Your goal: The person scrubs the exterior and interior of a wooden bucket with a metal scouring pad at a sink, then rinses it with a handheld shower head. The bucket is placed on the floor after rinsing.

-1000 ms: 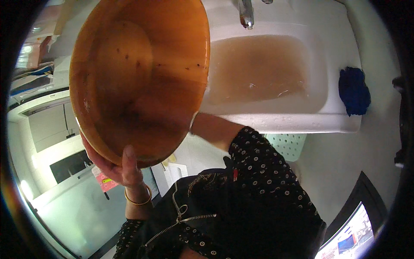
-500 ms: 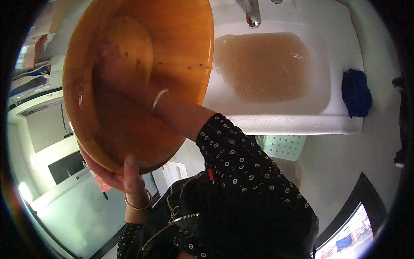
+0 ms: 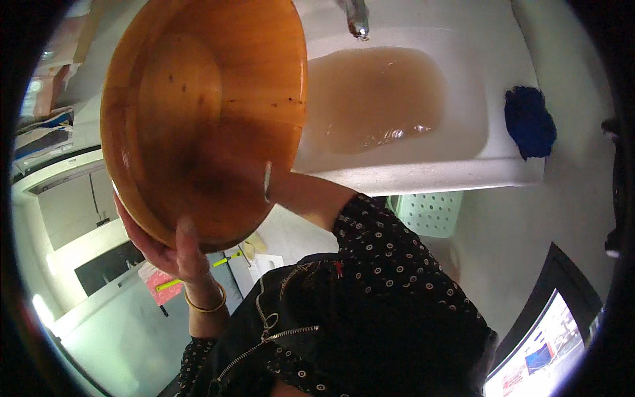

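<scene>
A wooden tub [image 3: 254,63], orange-brown with dark knots, is tilted on its side at the left, its mouth facing the sink. My left hand [image 3: 177,255], with a gold bangle at the wrist, grips its lower edge, thumb on the near side and fingers around the outside. Inside the tub is my right hand [image 3: 239,164], smeared by motion, so its fingers cannot be made out. A pale band circles that wrist. The white sink [image 3: 466,132] beside the tub holds cloudy brown water [image 3: 377,92].
A metal faucet [image 3: 357,20] reaches over the sink. On the sink's right edge lies a dark blue cloth [image 3: 529,122]. Below the sink sits a pale green perforated basket [image 3: 428,213]. A bright screen [image 3: 546,351] is at lower right, and a glass panel [image 3: 122,337] at lower left.
My right hand has moved from the tub's inner bottom toward its lower right side. The view has shifted slightly; the water in the sink covers a smaller area.
</scene>
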Motion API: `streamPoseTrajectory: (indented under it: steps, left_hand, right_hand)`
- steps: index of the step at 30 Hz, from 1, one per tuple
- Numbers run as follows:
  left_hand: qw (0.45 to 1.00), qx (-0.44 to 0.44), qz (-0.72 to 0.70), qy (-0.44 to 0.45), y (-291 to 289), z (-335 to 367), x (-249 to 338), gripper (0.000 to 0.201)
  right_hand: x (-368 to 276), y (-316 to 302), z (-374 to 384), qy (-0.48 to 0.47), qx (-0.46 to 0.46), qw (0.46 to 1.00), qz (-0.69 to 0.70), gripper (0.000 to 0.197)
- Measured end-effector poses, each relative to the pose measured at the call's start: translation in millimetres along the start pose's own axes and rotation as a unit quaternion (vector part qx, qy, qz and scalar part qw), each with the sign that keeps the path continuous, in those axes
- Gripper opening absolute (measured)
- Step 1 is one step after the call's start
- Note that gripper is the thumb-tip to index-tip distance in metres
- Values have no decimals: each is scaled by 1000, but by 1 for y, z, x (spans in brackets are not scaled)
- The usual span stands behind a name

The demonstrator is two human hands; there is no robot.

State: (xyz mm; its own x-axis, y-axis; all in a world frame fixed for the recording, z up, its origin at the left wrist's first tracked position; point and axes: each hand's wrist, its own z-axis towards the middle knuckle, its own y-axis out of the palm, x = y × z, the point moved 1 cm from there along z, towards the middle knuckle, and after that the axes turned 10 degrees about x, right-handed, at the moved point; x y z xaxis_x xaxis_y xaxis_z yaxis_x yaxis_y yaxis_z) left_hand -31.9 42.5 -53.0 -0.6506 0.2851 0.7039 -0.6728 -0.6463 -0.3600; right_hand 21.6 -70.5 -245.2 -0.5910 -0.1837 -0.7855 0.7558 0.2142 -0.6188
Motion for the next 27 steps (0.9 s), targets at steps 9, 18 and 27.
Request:
streamPoseTrajectory:
  steps: [9, 18, 27]
  left_hand:
    - [1000, 4, -29, -10, -1, -1, 0, 80]
    - [998, -29, -58, -8, -2, 1, 0, 76]
    - [997, -44, 30, 57, -6, 5, 5, 75]
  right_hand:
    - [115, -67, -58, -182, 126, 974, -40, 18]
    - [166, -175, -73, 72, 154, 951, -257, 40]
    - [54, -174, -100, 11, -1, 929, 370, 39]
